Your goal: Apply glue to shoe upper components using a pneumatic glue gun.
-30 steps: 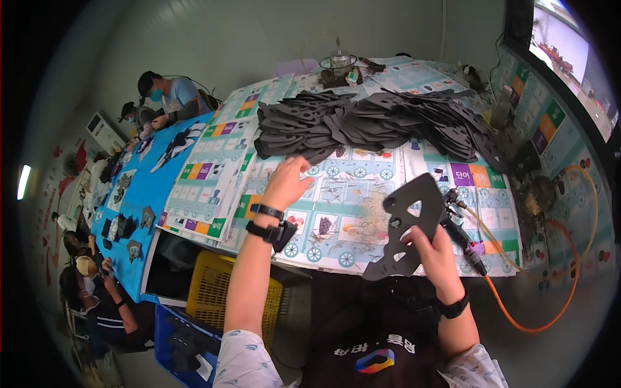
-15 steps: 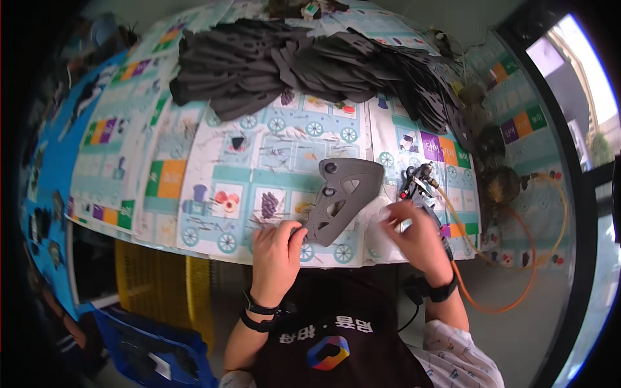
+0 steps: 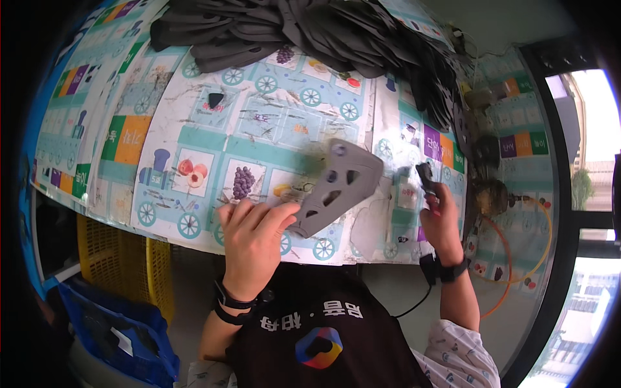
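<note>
A flat, dark grey moulded piece (image 3: pixel 363 174) with several cut-out openings lies slanted over the table's front part. My left hand (image 3: pixel 252 239) is at its lower left end, thumb and fingers closed on that edge. Its far end shows two round spots. To the right of the piece, my right hand (image 3: pixel 442 223) is wrapped round a black hand-held tool (image 3: pixel 425 176). The tool's dark head points up and away from me, apart from the grey piece. Most of its body is hidden in my fist, so I cannot tell its exact kind.
A long heap of similar dark pieces (image 3: pixel 259 29) spans the back of the table. A small black scrap (image 3: pixel 215 99) lies on the printed table cover (image 3: pixel 259 155). Orange and yellow hoses (image 3: pixel 548 236) loop at the right. Yellow (image 3: pixel 119 258) and blue baskets (image 3: pixel 116 323) stand lower left.
My right hand, blurred and open above the tool before, has closed round it and lifted it off the table. The grey piece has turned slightly, still held by my left hand. The view has shifted.
</note>
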Demonstrator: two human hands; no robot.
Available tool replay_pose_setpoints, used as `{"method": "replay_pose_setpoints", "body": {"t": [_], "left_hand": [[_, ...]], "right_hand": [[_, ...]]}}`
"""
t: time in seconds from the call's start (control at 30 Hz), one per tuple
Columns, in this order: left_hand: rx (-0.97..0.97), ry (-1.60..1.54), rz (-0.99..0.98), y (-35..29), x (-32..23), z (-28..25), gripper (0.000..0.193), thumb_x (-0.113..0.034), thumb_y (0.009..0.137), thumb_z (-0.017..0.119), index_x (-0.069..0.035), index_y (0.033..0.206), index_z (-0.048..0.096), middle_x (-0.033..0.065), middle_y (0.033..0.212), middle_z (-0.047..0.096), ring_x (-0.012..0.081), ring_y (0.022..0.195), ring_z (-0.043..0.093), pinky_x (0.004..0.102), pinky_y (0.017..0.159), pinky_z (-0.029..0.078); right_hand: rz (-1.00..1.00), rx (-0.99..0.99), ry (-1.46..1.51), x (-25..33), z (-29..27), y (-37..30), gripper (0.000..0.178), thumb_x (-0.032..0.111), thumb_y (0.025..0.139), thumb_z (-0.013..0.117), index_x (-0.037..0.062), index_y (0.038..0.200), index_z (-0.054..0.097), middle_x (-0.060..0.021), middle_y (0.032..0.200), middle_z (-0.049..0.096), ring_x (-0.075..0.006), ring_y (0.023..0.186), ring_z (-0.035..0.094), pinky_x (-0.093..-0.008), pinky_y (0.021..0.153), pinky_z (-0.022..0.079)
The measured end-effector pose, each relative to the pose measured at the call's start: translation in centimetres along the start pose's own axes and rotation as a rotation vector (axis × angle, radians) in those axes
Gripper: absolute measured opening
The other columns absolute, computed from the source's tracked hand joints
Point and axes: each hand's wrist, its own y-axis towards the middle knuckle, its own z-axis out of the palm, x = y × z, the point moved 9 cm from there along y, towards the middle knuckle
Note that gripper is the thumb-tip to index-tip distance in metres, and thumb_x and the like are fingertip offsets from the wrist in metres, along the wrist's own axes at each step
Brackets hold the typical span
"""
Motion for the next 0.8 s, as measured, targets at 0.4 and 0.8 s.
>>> {"method": "replay_pose_setpoints", "body": {"t": [0.4,0.8], "left_hand": [[-0.001,0.103,-0.044,-0.8,1.2,1.1,0.021,-0.008,0.094,0.072,-0.005,0.114,0.066,0.0056,0.089,0.070,0.0255,0.084,0.059,0.0402,0.085,0.038],[-0.026,0.071,-0.063,-0.6,1.2,0.7,0.025,-0.006,0.092,0.068,-0.005,0.116,0.063,0.0057,0.094,0.067,0.0248,0.082,0.058,0.0405,0.083,0.037]], "right_hand": [[0.212,0.512,0.631,12.9,-0.5,-3.8,0.042,-0.008,0.092,0.060,-0.0057,0.134,0.060,-0.0095,0.110,0.072,-0.0112,0.089,0.066,-0.0221,0.059,0.054],[0.287,0.704,0.677,13.9,2.2,-5.3,0.050,-0.005,0.086,0.056,-0.0044,0.136,0.058,-0.0149,0.110,0.074,-0.0146,0.090,0.068,-0.0227,0.059,0.055]]}}
